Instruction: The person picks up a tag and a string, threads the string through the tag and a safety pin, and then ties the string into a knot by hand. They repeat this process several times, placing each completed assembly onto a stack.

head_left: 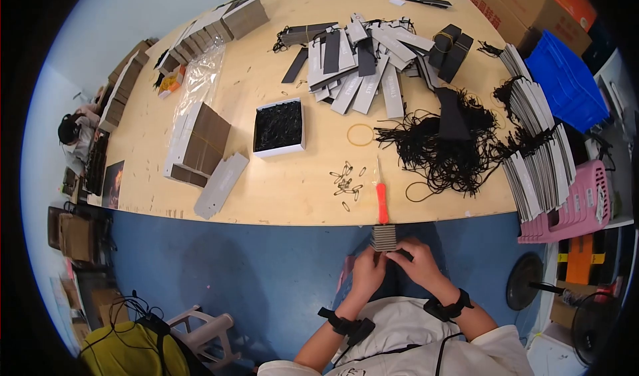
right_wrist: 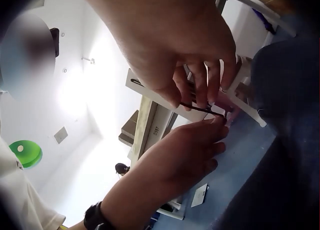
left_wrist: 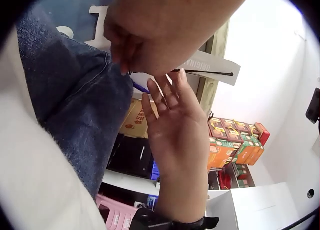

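At the table's near edge, both hands meet beside a stack of grey cardboard tags [head_left: 384, 238], seen end-on. A thin black cord [right_wrist: 202, 109] runs across the top tag [left_wrist: 220, 65], which bears printed lettering. My left hand [head_left: 368, 271] pinches the cord's end between thumb and fingertips. The right hand [head_left: 418, 263] pinches the same cord farther along, thumb and finger close over the tag, its other fingers loosely bent. Just beyond the stack lies a red-handled tool [head_left: 381, 203] with a thin shaft.
Small metal pins [head_left: 345, 184] lie scattered near a white box [head_left: 279, 152] of small black pieces. Black cords [head_left: 446, 156] are heaped at right, with a pile of tags [head_left: 363, 70] behind. Tag stacks [head_left: 200, 143] stand left; a pink basket [head_left: 586, 203] sits right.
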Motion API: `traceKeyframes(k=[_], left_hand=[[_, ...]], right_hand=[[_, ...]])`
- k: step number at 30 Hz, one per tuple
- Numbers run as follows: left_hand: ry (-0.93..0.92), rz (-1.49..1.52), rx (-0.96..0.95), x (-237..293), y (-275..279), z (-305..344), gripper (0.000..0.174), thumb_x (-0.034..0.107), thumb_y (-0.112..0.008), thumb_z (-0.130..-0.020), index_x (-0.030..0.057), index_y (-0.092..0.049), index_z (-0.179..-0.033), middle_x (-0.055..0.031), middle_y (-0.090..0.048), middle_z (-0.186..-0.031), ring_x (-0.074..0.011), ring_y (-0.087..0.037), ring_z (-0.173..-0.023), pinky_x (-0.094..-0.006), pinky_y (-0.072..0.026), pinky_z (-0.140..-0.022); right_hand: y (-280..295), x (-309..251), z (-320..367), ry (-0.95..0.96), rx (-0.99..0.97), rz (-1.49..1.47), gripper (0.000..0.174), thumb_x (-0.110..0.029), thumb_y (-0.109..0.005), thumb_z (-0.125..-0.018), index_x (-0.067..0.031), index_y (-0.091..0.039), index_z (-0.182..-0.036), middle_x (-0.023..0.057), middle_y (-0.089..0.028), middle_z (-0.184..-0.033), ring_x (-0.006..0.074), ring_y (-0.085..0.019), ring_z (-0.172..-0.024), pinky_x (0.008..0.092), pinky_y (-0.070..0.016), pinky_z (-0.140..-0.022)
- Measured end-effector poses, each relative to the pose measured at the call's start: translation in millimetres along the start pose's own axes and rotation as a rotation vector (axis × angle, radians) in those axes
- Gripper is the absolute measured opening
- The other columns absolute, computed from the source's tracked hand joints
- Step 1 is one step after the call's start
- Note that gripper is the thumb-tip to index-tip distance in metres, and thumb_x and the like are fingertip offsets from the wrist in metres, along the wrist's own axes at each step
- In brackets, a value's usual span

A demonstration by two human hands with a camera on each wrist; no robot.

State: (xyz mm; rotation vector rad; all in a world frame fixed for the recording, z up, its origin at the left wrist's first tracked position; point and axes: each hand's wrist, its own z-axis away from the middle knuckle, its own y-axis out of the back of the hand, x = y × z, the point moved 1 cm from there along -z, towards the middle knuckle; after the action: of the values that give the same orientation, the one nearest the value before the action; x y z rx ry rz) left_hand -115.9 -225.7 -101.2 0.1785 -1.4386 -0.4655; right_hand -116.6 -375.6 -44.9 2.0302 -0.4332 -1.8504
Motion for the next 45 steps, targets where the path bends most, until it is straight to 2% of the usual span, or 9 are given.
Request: traceKeyframes(k=[4,6,10,12,15,22,27,40,45], left_hand=[[-0.001,-0.049,-0.004,-1.4,17.5,5.3,0.015,0.010,-0.058,-0.092,-0.0004,-0.062,-0.102,-0.0178,-0.066,-0.081,-0.0289,-0.065,-0.068,-0.0378,-0.0479,-0.061],[0.059,0.011,0.056,9.6,28.2,8.7,0.012,0.009,-0.059,-0.092,-0.0001,-0.062,-0.099,-0.0142,-0.065,-0.080,-0.0243,-0.062,-0.065,-0.0340,-0.0456,-0.058],[-0.069,-0.015,0.328,41.9,51.0,12.5,0.009,0.004,-0.066,-0.087,0.0013,-0.061,-0.094,-0.0104,-0.062,-0.082,-0.0202,-0.057,-0.067,-0.0307,-0.0474,-0.061],[-0.387,-0.064,0.357,58.9,56.0,11.6,0.014,-0.001,-0.066,-0.084,0.0024,-0.061,-0.096,-0.0112,-0.063,-0.089,-0.0210,-0.058,-0.072,-0.0287,-0.0474,-0.062],[-0.519,-0.146,0.344,73.3,54.6,12.9,0.020,-0.005,-0.067,-0.080,0.0017,-0.061,-0.098,-0.0124,-0.064,-0.094,-0.0230,-0.059,-0.076,-0.0294,-0.0484,-0.066],[-0.426,-0.029,0.337,72.6,48.6,18.2,0.019,-0.002,-0.067,-0.083,0.0004,-0.060,-0.100,-0.0122,-0.062,-0.097,-0.0205,-0.058,-0.083,-0.0291,-0.0479,-0.075],[-0.255,0.363,0.282,70.0,43.1,17.2,0.017,-0.001,-0.068,-0.085,-0.0001,-0.058,-0.099,-0.0087,-0.053,-0.101,-0.0170,-0.053,-0.093,-0.0271,-0.0433,-0.084],[-0.261,0.451,0.334,70.8,31.0,17.1,0.018,-0.004,-0.067,-0.084,0.0005,-0.057,-0.098,-0.0091,-0.053,-0.100,-0.0177,-0.055,-0.093,-0.0267,-0.0429,-0.085],[-0.364,0.178,0.403,78.7,34.9,16.8,0.013,-0.005,-0.067,-0.084,-0.0006,-0.060,-0.094,-0.0105,-0.059,-0.094,-0.0183,-0.057,-0.086,-0.0267,-0.0450,-0.078]], right_hand=[[6.7,16.8,2.2,-0.266,0.001,-0.215,0.011,-0.008,-0.068,-0.085,0.0014,-0.067,-0.090,0.0136,-0.069,-0.083,0.0213,-0.069,-0.074,0.0298,-0.0511,-0.062],[13.8,19.3,2.1,-0.175,0.056,-0.192,0.010,-0.008,-0.068,-0.086,0.0019,-0.067,-0.088,0.0127,-0.069,-0.081,0.0175,-0.070,-0.067,0.0272,-0.0500,-0.057],[36.2,20.3,5.1,-0.200,0.102,-0.120,0.009,-0.006,-0.069,-0.084,0.0018,-0.066,-0.086,0.0106,-0.068,-0.074,0.0184,-0.068,-0.063,0.0273,-0.0506,-0.055],[51.1,14.5,6.4,-0.118,0.122,-0.072,0.006,-0.003,-0.070,-0.082,0.0008,-0.066,-0.084,0.0094,-0.067,-0.073,0.0170,-0.068,-0.062,0.0264,-0.0505,-0.055],[72.8,6.3,8.8,-0.033,0.182,0.045,0.007,-0.003,-0.073,-0.080,-0.0010,-0.066,-0.082,0.0083,-0.065,-0.070,0.0176,-0.063,-0.058,0.0281,-0.0470,-0.053],[90.2,-3.0,16.1,0.123,0.147,0.218,0.010,-0.007,-0.075,-0.077,-0.0037,-0.065,-0.078,0.0062,-0.064,-0.069,0.0218,-0.058,-0.059,0.0316,-0.0446,-0.053],[88.4,-4.4,16.4,0.137,0.162,0.212,0.011,-0.008,-0.075,-0.077,-0.0042,-0.065,-0.077,0.0061,-0.064,-0.070,0.0221,-0.059,-0.060,0.0319,-0.0450,-0.053],[87.8,5.4,25.6,-0.029,0.177,0.118,0.018,-0.012,-0.078,-0.079,-0.0017,-0.063,-0.078,0.0073,-0.059,-0.063,0.0159,-0.051,-0.048,0.0281,-0.0401,-0.047],[88.8,2.2,24.4,-0.014,0.169,0.131,0.019,-0.012,-0.078,-0.079,-0.0017,-0.062,-0.078,0.0077,-0.059,-0.063,0.0170,-0.051,-0.049,0.0290,-0.0406,-0.047]])
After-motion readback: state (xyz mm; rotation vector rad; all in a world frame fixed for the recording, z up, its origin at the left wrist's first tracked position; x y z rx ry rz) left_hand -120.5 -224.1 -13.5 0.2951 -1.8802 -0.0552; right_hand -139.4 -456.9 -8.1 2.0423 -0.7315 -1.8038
